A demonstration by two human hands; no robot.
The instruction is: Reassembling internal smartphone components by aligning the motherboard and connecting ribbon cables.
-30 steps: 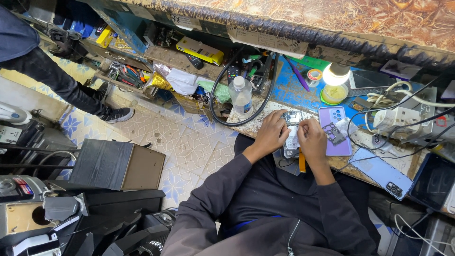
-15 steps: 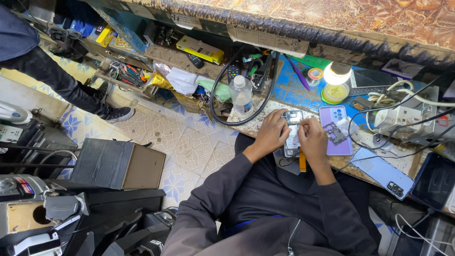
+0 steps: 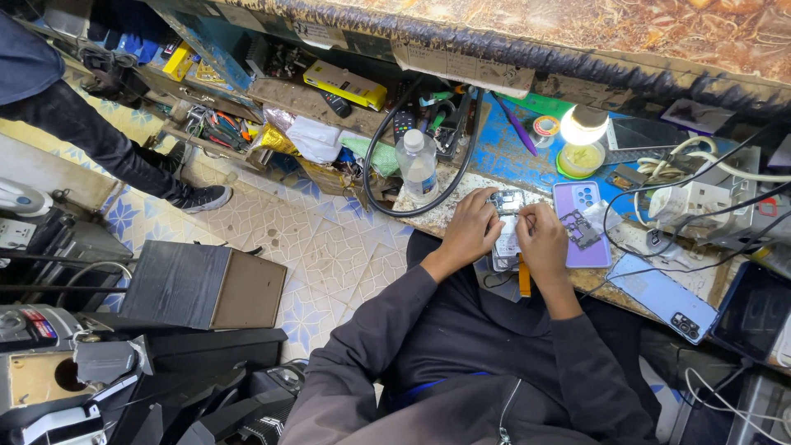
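You are sitting at the surface (image 3: 461, 202) with both arms reaching forward, sleeves dark, elbows bent and wrists close together. Your left hand (image 3: 471, 227) is curling over the left side of the opened phone (image 3: 506, 239), with the fingers bent down and pressing on it, so it is holding the phone in place. Your right hand (image 3: 541, 237) is bending down over the right side of the same phone, fingers tucked in narrow and close; you cannot tell from here if they are pinching a small tool. The opened phone is lying flat at the near edge of the surface, right between your two hands and partly hidden under them. An orange tool (image 3: 524, 278) is poking out just below the phone.

Just beside your right hand a purple phone back (image 3: 580, 224) is lying flat with a dark metal frame on top of it. A clear water bottle (image 3: 418, 167) is standing near your left hand, inside a loop of black cable (image 3: 372, 156). A small lit lamp (image 3: 583, 128) is glowing farther back. A light blue phone (image 3: 664, 297) is lying to the right.

Compared with a second ago, your hands are staying in almost the same spot on the phone, and the things around them are not moving.
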